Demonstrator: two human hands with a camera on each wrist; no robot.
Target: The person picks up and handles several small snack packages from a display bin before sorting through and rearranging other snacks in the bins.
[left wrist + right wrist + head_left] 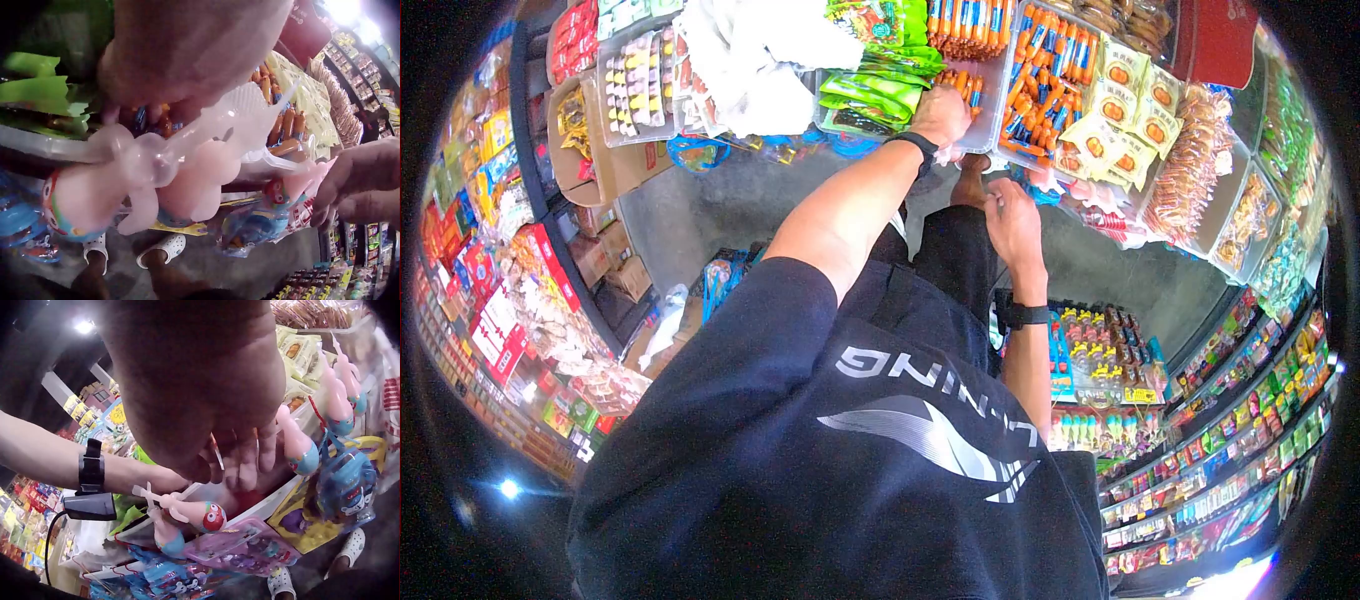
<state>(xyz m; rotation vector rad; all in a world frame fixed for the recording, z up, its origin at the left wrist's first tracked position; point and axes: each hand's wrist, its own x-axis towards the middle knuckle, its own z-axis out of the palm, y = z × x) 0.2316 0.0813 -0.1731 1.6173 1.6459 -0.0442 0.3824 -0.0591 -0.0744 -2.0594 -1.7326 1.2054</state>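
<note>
My left hand (943, 113) reaches down into a clear bin of orange-wrapped sausage snacks (970, 88). In the left wrist view its fingertips are down among the sausages, partly hidden behind pink long-necked toys (203, 181) with cartoon bases; I cannot tell whether it grips one. My right hand (1013, 225) hangs in front of the bins, fingers loosely bent with nothing seen in them. The right wrist view shows its fingers (249, 469) pointing down beside the bin edge, between pink toys (300, 440) on either side.
Green snack packets (870, 95) fill the bin left of my left hand, with white plastic (755, 60) beyond. A fuller sausage bin (1040, 70) and yellow biscuit packets (1120, 110) lie to the right. Blue bagged toys (347, 481) hang below the bins. Stocked shelves (1250, 420) curve around the right side.
</note>
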